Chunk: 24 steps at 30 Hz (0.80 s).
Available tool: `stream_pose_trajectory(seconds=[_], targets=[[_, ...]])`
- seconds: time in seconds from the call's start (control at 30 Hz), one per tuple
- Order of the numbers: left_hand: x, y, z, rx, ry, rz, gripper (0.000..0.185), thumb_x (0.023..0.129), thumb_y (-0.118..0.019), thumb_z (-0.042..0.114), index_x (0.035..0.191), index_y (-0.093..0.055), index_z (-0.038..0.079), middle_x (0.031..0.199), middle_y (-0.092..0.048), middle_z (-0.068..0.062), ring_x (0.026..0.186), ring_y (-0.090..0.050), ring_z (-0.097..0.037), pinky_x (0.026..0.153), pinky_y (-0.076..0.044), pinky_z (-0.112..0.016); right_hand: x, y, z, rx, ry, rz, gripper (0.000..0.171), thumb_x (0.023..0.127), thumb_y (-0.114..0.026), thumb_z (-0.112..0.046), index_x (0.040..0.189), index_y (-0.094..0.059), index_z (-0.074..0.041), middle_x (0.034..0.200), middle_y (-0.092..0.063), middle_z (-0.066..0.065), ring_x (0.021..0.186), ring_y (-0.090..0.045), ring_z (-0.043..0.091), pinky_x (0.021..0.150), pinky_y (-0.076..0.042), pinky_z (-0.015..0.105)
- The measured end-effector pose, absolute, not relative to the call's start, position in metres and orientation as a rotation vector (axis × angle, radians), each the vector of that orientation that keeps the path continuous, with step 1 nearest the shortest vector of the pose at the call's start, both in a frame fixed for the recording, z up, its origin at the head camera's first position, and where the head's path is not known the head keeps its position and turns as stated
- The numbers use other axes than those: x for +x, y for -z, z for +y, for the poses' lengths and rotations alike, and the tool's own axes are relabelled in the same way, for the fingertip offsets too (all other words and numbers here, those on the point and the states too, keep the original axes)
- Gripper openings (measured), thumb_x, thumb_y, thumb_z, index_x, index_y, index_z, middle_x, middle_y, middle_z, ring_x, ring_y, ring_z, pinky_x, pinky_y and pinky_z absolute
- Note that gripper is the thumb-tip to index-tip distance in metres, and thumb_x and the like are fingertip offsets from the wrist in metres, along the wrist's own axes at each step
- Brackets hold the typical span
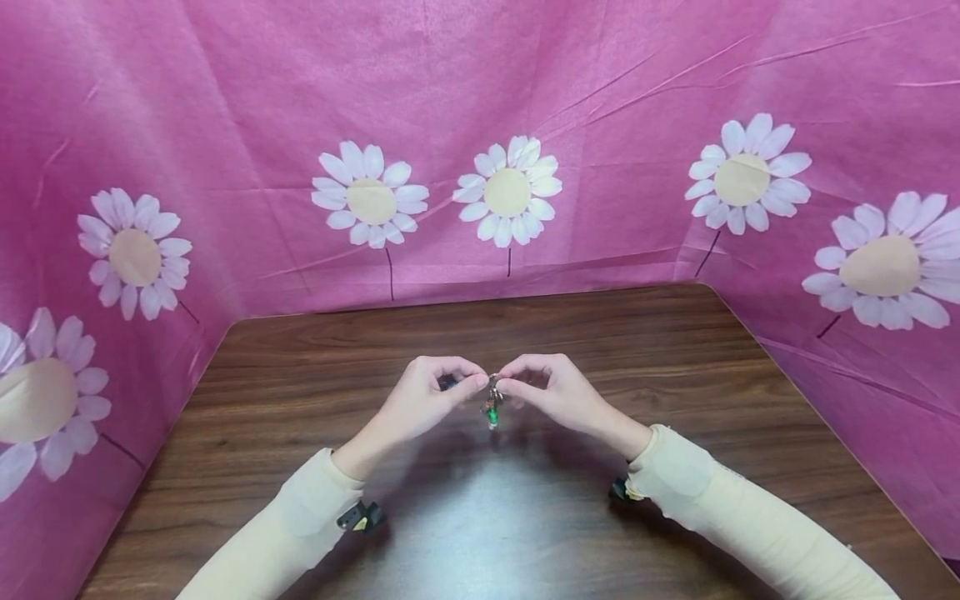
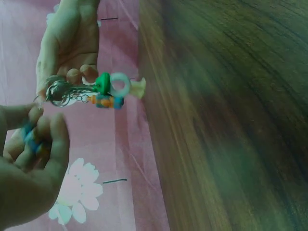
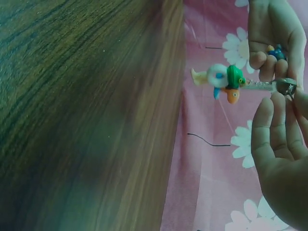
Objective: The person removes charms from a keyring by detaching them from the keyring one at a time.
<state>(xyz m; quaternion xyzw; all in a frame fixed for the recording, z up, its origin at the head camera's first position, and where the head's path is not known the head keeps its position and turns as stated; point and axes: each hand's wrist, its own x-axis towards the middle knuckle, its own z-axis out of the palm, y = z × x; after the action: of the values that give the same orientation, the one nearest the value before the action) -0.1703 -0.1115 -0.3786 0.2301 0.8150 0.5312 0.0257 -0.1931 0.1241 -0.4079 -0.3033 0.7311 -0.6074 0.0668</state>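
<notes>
Both hands meet over the middle of the table, fingertips together at the metal key rings (image 2: 58, 92) of a keychain bunch. From the rings hang short chains with small charms: a green one (image 3: 235, 75), a white ring-shaped one (image 2: 120, 84), a pale yellow one (image 2: 138, 88) and an orange-and-blue one (image 3: 233, 95). My left hand (image 1: 420, 396) pinches a small ring between thumb and forefinger. A blue-and-yellow charm (image 2: 32, 138) lies within its curled fingers. My right hand (image 1: 562, 392) pinches the key rings from the other side, its other fingers loosely bent.
The dark wood-grain table (image 1: 315, 367) spreads beneath both hands. A pink cloth (image 1: 480, 67) printed with large white daisies stands around its back and sides. Each wrist carries a small dark camera under a pale sleeve (image 1: 750, 500).
</notes>
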Motion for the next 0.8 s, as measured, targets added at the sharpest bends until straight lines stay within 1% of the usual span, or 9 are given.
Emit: stream_pose_trajectory(seconds=[0.07,0.13,0.27,0.33,0.4,0.5,0.63,0.73,0.8], targets=[[-0.1721,0.3785,-0.1132,0.686,-1.700,2.409,0.016,0.098,-0.070,0.021,0.102,-0.078,0.008,0.082,-0.074,-0.004,0.070,-0.067,-0.017,0.062,-0.058,-0.033,-0.1932,0.4077,0.1241,-0.892,1.869,2.194,0.009,0.096,-0.070,-0.005,0.103,-0.074,-0.002,0.091,-0.075,0.012,0.072,-0.072,0.028,0.068,-0.062,0.045],[-0.1731,0.3772,-0.1140,0.652,-1.749,2.281,0.018,0.098,-0.070,0.018,0.105,-0.077,0.003,0.087,-0.076,-0.011,0.075,-0.070,-0.019,0.069,-0.061,-0.040,-0.1930,0.4070,0.1240,-0.887,1.899,2.191,0.009,0.095,-0.070,-0.004,0.103,-0.074,-0.001,0.090,-0.075,0.013,0.071,-0.071,0.028,0.067,-0.062,0.041],[-0.1739,0.3760,-0.1146,0.560,-1.781,2.135,0.022,0.098,-0.070,0.016,0.108,-0.076,-0.002,0.095,-0.076,-0.018,0.078,-0.071,-0.013,0.077,-0.061,-0.045,-0.1927,0.4056,0.1232,-0.892,1.927,2.204,0.011,0.094,-0.072,-0.003,0.104,-0.075,-0.001,0.088,-0.075,0.012,0.069,-0.070,0.022,0.064,-0.061,0.038],[-0.1737,0.3758,-0.1146,0.540,-1.776,2.126,0.022,0.097,-0.070,0.016,0.109,-0.076,-0.002,0.096,-0.076,-0.016,0.080,-0.071,-0.012,0.077,-0.061,-0.043,-0.1927,0.4054,0.1230,-0.909,1.929,2.213,0.012,0.093,-0.073,-0.002,0.105,-0.076,-0.001,0.088,-0.075,0.011,0.069,-0.070,0.024,0.064,-0.061,0.040],[-0.1733,0.3757,-0.1147,0.539,-1.761,2.153,0.021,0.097,-0.071,0.018,0.107,-0.077,0.000,0.094,-0.077,-0.014,0.082,-0.072,-0.012,0.075,-0.061,-0.038,-0.1928,0.4054,0.1231,-0.941,1.919,2.222,0.013,0.092,-0.073,-0.001,0.105,-0.077,-0.001,0.088,-0.075,0.010,0.069,-0.070,0.026,0.063,-0.062,0.041],[-0.1733,0.3762,-0.1146,0.550,-1.753,2.167,0.020,0.097,-0.072,0.018,0.106,-0.077,0.000,0.092,-0.076,-0.014,0.080,-0.072,-0.013,0.073,-0.061,-0.033,-0.1931,0.4056,0.1236,-1.034,1.863,2.277,0.015,0.091,-0.074,0.001,0.105,-0.078,-0.002,0.088,-0.075,0.006,0.068,-0.069,0.025,0.060,-0.060,0.036],[-0.1740,0.3781,-0.1147,0.570,-1.756,2.166,0.020,0.097,-0.071,0.017,0.105,-0.077,0.000,0.092,-0.075,-0.020,0.076,-0.070,-0.013,0.071,-0.060,-0.032,-0.1938,0.4059,0.1237,-1.116,1.774,2.351,0.015,0.091,-0.075,-0.002,0.105,-0.078,-0.006,0.088,-0.075,-0.001,0.069,-0.068,0.020,0.058,-0.058,0.030],[-0.1739,0.3783,-0.1148,0.569,-1.769,2.164,0.020,0.097,-0.071,0.017,0.105,-0.077,0.000,0.093,-0.075,-0.021,0.077,-0.070,-0.013,0.072,-0.059,-0.030,-0.1943,0.4068,0.1235,-1.074,1.763,2.297,0.014,0.093,-0.073,-0.004,0.107,-0.077,-0.004,0.089,-0.075,0.002,0.070,-0.070,0.025,0.060,-0.060,0.035],[-0.1738,0.3781,-0.1148,0.562,-1.792,2.139,0.020,0.097,-0.071,0.016,0.106,-0.076,-0.001,0.095,-0.074,-0.023,0.079,-0.071,-0.014,0.074,-0.060,-0.033,-0.1951,0.4078,0.1242,-1.017,1.768,2.226,0.014,0.095,-0.071,-0.004,0.108,-0.075,-0.002,0.089,-0.075,0.007,0.069,-0.070,0.029,0.061,-0.061,0.040]])
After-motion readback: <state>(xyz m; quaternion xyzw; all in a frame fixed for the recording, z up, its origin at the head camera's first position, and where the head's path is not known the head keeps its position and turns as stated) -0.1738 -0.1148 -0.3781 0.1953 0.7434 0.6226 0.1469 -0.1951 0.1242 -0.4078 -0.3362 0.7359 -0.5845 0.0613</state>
